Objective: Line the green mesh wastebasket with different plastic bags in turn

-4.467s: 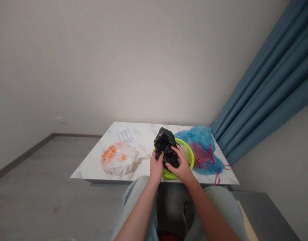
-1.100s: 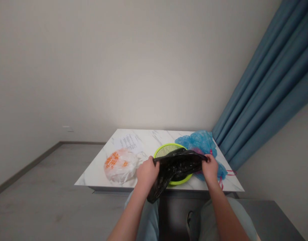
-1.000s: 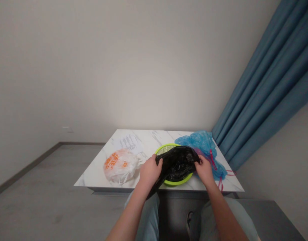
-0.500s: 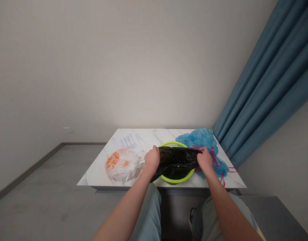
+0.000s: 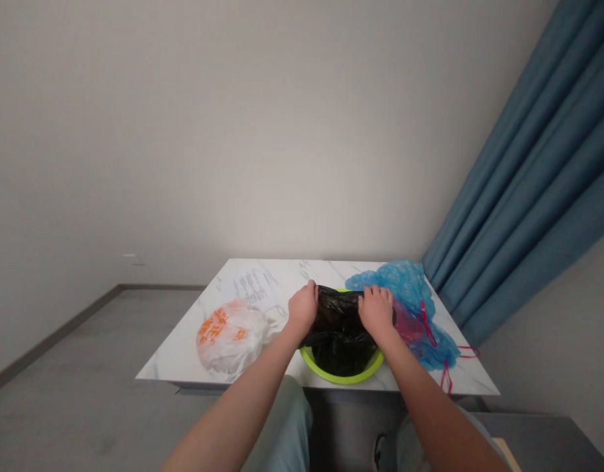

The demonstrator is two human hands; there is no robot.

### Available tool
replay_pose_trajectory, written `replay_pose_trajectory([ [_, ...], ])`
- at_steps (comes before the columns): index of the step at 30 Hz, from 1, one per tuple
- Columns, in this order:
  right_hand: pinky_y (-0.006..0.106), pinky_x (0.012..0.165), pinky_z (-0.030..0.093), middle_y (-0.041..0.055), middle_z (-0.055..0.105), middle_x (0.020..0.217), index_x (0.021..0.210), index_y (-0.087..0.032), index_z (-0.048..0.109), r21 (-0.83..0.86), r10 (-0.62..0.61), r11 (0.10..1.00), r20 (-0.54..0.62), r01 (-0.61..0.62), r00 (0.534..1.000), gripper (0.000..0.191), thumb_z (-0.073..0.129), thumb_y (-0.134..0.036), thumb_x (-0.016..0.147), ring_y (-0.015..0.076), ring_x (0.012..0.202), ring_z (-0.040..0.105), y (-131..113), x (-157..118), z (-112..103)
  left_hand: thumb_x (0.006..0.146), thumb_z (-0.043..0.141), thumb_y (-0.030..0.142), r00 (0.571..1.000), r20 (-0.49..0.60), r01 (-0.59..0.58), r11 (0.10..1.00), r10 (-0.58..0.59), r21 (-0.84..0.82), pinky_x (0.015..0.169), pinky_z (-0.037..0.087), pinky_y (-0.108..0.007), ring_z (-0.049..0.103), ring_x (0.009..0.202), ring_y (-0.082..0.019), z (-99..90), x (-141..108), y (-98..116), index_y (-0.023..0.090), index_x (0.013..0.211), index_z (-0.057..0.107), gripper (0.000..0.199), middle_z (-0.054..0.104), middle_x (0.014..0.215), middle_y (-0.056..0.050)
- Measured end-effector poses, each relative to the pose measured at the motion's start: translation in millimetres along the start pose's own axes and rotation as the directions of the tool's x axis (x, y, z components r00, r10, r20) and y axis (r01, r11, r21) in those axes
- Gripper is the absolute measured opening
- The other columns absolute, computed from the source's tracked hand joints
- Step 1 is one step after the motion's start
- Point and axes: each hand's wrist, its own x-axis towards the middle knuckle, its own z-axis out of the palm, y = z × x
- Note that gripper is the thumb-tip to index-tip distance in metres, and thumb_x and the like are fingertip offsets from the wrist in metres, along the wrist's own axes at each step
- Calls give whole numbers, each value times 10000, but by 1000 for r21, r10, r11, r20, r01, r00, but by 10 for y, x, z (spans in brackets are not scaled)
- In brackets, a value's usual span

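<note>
A thin black plastic bag [image 5: 339,328] hangs between my two hands, over and partly down into a lime-green basket [image 5: 342,379]. My left hand [image 5: 303,305] is closed on the bag's upper left edge. At its upper right, my right hand [image 5: 377,311] grips the bag with the fingers laid over the top edge. The bag covers most of the basket, so mainly the front rim shows, with a sliver at the back. Right of my right hand lie a crumpled blue plastic bag [image 5: 405,282] and a pink translucent piece [image 5: 407,324] with pink drawstrings.
A white bag with orange print [image 5: 230,337] rests on the left of the marble-patterned table [image 5: 177,357]. Behind it lies a printed clear sheet [image 5: 250,285]. A blue curtain [image 5: 523,190] hangs at the right, and a wall stands behind the table.
My right hand has moved left, closer to my left hand, and its fingers now lie over the bag's edge. The black bag is less stretched. The view has shifted slightly.
</note>
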Motion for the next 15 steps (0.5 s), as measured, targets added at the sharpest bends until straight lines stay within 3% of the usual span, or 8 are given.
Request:
replay_pose_trajectory([
  [2, 440, 952, 351, 202, 641, 1030, 981, -109, 670, 43, 45, 998, 98, -49, 994, 281, 441, -258, 917, 313, 1044, 540, 146, 124, 115, 1009, 274, 400, 999, -13, 28, 997, -29, -77, 735, 394, -299, 645, 884, -228, 26, 80, -23, 215, 1045, 579, 358, 702, 963, -110],
  [4, 384, 889, 392, 173, 652, 988, 904, -124, 668, 205, 79, 971, 193, -119, 978, 227, 476, -243, 886, 279, 980, 567, 274, 235, 218, 1000, 301, 405, 998, -2, 65, 986, -66, -156, 737, 394, -299, 643, 893, -230, 72, 155, -49, 213, 1011, 606, 361, 705, 964, -116],
  [8, 288, 724, 444, 73, 665, 838, 811, -150, 645, 541, 137, 755, 421, -370, 897, 139, 538, -233, 778, 196, 776, 593, 441, 385, 336, 970, 382, 368, 991, 55, 132, 965, -122, -229, 725, 406, -296, 653, 873, -234, 221, 301, -112, 189, 928, 661, 334, 717, 947, -134],
  [13, 251, 522, 412, 12, 629, 623, 656, -163, 648, 624, 79, 523, 643, -581, 762, 212, 524, -303, 754, 141, 548, 513, 537, 458, 337, 913, 489, 324, 981, 151, 169, 929, -125, -328, 740, 425, -274, 663, 851, -218, 403, 454, -192, 168, 826, 709, 283, 738, 932, -135],
  [15, 247, 462, 370, -1, 590, 537, 581, -155, 642, 621, 102, 491, 656, -611, 748, 184, 571, -270, 706, 125, 483, 460, 547, 460, 349, 897, 509, 323, 976, 180, 183, 912, -124, -368, 737, 429, -272, 661, 821, -213, 443, 483, -216, 163, 776, 714, 286, 741, 884, -129],
])
